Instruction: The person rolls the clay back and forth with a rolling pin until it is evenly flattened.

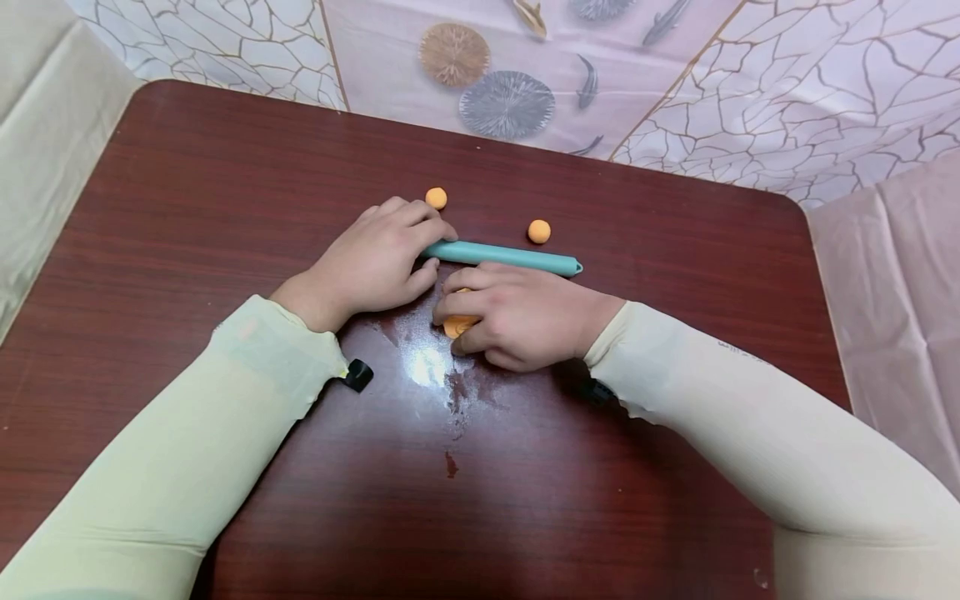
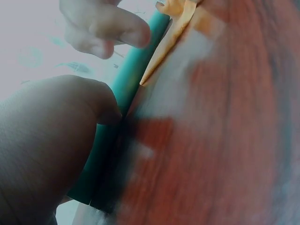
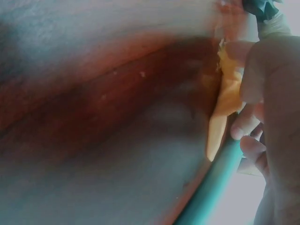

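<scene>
The head view looks down from above and behind both hands. Each wrist view sits low, very close, facing along the teal roller [image 2: 123, 101]; all three share it.

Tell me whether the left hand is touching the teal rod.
Touching. The left wrist view shows the left hand's thumb pressed on the teal rod.

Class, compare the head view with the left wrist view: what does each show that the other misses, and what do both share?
Only the head view shows two small round orange clay balls, both pale sleeves and the dark red wooden table whole. Only the left wrist view shows the flattened orange clay piece edge-on beside the rod. Both show the long teal plastic rolling rod under the left hand.
</scene>
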A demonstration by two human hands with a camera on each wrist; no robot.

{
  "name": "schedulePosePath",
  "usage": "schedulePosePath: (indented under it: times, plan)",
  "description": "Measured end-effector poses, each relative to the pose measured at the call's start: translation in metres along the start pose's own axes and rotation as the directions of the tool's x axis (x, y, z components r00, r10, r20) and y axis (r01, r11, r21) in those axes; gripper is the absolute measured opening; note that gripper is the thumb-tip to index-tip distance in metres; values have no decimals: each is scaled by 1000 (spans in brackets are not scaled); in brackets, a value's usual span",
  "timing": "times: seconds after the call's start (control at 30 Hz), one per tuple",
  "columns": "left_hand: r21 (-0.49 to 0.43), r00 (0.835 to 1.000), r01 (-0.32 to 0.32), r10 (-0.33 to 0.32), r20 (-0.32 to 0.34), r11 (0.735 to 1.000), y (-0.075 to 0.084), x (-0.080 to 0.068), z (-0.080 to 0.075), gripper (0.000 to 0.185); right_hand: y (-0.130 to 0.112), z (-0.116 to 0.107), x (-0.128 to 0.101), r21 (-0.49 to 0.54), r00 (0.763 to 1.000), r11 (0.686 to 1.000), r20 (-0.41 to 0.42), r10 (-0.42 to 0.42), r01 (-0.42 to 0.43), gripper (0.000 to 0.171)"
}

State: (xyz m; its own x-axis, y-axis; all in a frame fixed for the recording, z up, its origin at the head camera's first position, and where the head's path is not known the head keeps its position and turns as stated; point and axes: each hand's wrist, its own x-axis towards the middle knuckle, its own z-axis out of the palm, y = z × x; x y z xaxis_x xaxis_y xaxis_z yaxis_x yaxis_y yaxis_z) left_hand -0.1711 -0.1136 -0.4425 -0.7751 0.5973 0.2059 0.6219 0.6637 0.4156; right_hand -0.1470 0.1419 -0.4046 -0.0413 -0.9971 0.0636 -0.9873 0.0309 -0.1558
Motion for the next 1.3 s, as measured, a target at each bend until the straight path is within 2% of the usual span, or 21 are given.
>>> schedulePosePath:
  times: [0.1,0.27,0.5,0.8,0.93,1.07,1.2,1.3]
  plan:
    - [1,1000,4,-4,0,1000,-1,0,0,31,-1,0,2,5,1000,1000,1,-2,2,28]
    - [-1,1000,3,-3,0,1000,0,-1,-1,32,-2,-1,2,2,1000,1000,9,6,-6,35]
    - [-1,1000,7,-7,7,1000,0,-2,-1,32,-4,-1,-3,-46,1000,999,10,7,-7,29]
    - [-1,1000,0,0,-1,1000,0,1,0,31,-4,-1,-8,-146,998,988,-11,-56,54,18]
    - [2,1000,-1,1,3,1000,0,1,0,31,-2,-4,-10,-170,998,983,-4,-69,67,20]
    - [2,1000,-4,4,4,1000,1,1,0,31,1,-7,-14,-104,998,994,-38,-39,35,18]
    - [-1,1000,5,-5,6,1000,1,1,0,31,5,-10,-17,-7,995,999,-90,40,-41,10]
    - [0,1000,12,-12,11,1000,1,0,-1,32,8,-9,-19,30,991,996,-93,92,-90,17]
